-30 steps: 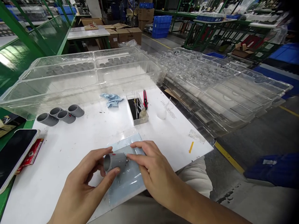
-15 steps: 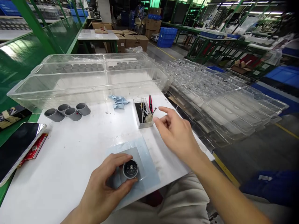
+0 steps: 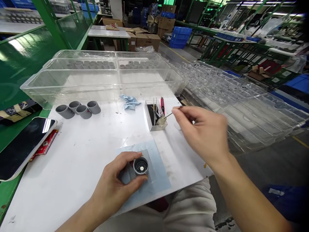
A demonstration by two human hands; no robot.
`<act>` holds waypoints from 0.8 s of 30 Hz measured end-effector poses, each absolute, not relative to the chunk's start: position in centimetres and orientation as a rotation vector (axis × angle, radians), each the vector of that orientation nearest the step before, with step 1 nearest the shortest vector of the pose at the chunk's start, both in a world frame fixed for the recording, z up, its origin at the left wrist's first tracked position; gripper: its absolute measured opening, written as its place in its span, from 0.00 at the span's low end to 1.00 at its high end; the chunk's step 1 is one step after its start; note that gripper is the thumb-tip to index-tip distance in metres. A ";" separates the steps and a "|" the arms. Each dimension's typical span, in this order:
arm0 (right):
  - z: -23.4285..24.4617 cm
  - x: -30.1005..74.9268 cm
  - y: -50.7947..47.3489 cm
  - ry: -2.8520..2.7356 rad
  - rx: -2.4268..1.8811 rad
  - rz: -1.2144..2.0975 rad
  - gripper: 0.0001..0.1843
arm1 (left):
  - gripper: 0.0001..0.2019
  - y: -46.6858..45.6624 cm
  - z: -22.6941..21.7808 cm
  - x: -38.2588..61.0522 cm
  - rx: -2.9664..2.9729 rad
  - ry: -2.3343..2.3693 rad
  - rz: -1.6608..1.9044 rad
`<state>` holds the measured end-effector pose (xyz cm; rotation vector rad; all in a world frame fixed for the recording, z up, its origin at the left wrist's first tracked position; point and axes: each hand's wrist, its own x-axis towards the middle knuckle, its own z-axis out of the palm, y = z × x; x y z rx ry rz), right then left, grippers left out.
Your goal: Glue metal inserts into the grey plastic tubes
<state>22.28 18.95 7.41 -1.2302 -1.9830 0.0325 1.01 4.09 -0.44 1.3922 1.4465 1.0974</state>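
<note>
My left hand point(image 3: 120, 177) is closed round a short grey cylinder point(image 3: 141, 166), thumb and fingers on opposite sides. The cylinder stands over a light blue sheet point(image 3: 158, 167), its open top showing a dark inside with a bright round centre. My right hand point(image 3: 202, 129) pinches a thin dark stick point(image 3: 169, 115) between thumb and forefinger. The stick's lower end meets the mouth of a small cloudy bottle point(image 3: 161, 120); how far it reaches in is hard to tell. That bottle sits in a clear box point(image 3: 158, 128) with tweezers point(image 3: 154, 111) and other slim tools.
Several grey cylinders point(image 3: 83, 111) stand at the left. A crumpled blue cloth point(image 3: 130, 102) and a red cutter point(image 3: 162, 104) lie farther back. Clear trays point(image 3: 96, 77) border the table's far side; more are stacked right point(image 3: 241, 103). A phone point(image 3: 26, 145) lies at the left edge.
My right hand has closed on the stick in the bottle, its fingers apart before, and tilted the stick to the right. My left hand still holds the grey cylinder. The view has shifted slightly.
</note>
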 end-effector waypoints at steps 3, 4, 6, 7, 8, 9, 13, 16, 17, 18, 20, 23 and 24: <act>8.9 22.6 16.7 -1.791 -1.132 -0.025 0.06 | 0.22 4.1 -0.3 1.1 1.395 1.433 1.116; 9.4 22.6 15.6 -1.769 -1.097 -0.019 0.04 | 0.22 4.1 -0.3 1.1 1.397 1.429 1.118; 9.7 22.6 13.5 -1.803 -1.035 0.068 0.03 | 0.23 4.2 -0.4 1.1 1.397 1.424 1.119; 9.6 22.5 12.5 -1.857 -1.013 0.148 0.05 | 0.23 4.2 -0.5 1.0 1.396 1.422 1.120; 9.3 22.3 11.7 -1.918 -0.992 0.244 0.06 | 0.23 4.2 -0.6 1.0 1.394 1.422 1.121; 8.9 22.1 11.0 -1.962 -0.965 0.339 0.07 | 0.23 4.2 -0.6 1.0 1.392 1.419 1.120; 6.4 20.9 10.0 -2.036 -0.855 0.565 0.08 | 0.23 4.0 -0.8 1.0 1.387 1.380 1.125; 4.9 20.3 10.1 -2.044 -0.821 0.582 0.07 | 0.23 3.8 -1.0 0.9 1.383 1.382 1.120; 4.6 20.2 10.2 -2.047 -0.812 0.579 0.07 | 0.23 3.8 -1.1 0.9 1.384 1.384 1.115; 4.4 20.2 10.2 -2.051 -0.806 0.576 0.07 | 0.22 3.8 -1.1 0.9 1.383 1.385 1.110; 4.2 20.2 10.2 -2.065 -0.803 0.567 0.07 | 0.22 3.8 -1.2 0.9 1.381 1.386 1.109; 4.2 20.4 10.1 -2.100 -0.791 0.489 0.07 | 0.21 3.9 -1.2 1.0 1.377 1.399 1.119; 4.2 20.4 10.1 -2.116 -0.778 0.436 0.07 | 0.21 3.9 -1.2 1.0 1.380 1.403 1.122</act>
